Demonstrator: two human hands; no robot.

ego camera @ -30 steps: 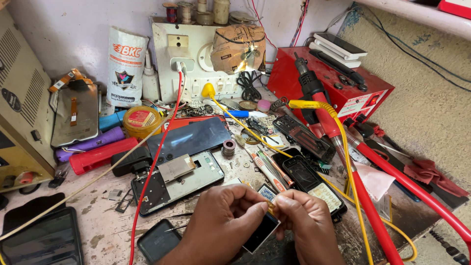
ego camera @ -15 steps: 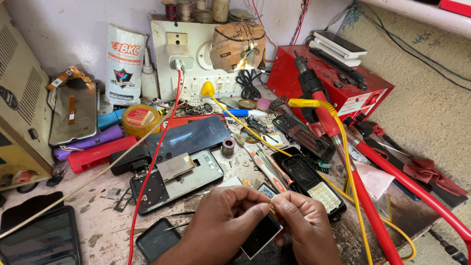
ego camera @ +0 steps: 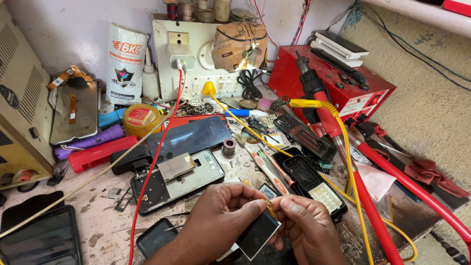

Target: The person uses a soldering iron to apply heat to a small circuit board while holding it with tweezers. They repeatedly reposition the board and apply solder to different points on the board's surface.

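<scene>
Head view: you are looking down at a crowded repair bench, both hands low in the frame.
Landmark: the opened smartphone body with its back off, grey frame and a silver metal plate inside (ego camera: pixel 177 178), lying flat on the bench; every place below is told from it.
Left hand: your left hand (ego camera: pixel 221 218) sits just below and right of the opened phone, fingers curled and pinched onto the top edge of a small dark rectangular display panel with a thin pale frame (ego camera: pixel 258 234).
Right hand: your right hand (ego camera: pixel 306 228) is farther right of the phone, thumb and forefinger pressed together on the panel's gold-coloured ribbon tab (ego camera: pixel 269 202), fingertips almost meeting those of the left.
Display panel: held off the bench between both hands, tilted, below and right of the phone.
Above the phone: a dark glossy phone screen (ego camera: pixel 191 137) lies flat, just touching its upper edge.
Right of the phone: a black keypad handset with pale keys (ego camera: pixel 314 186), well clear of it.
Across the phone's left end: a thin red wire (ego camera: pixel 156 162) running up to the white switchboard (ego camera: pixel 196 59) at the back.
Far right of the phone: a red metal soldering station box (ego camera: pixel 343 83).
Lower left of the phone: a black tablet-like screen (ego camera: pixel 41 240) at the bench edge.
</scene>
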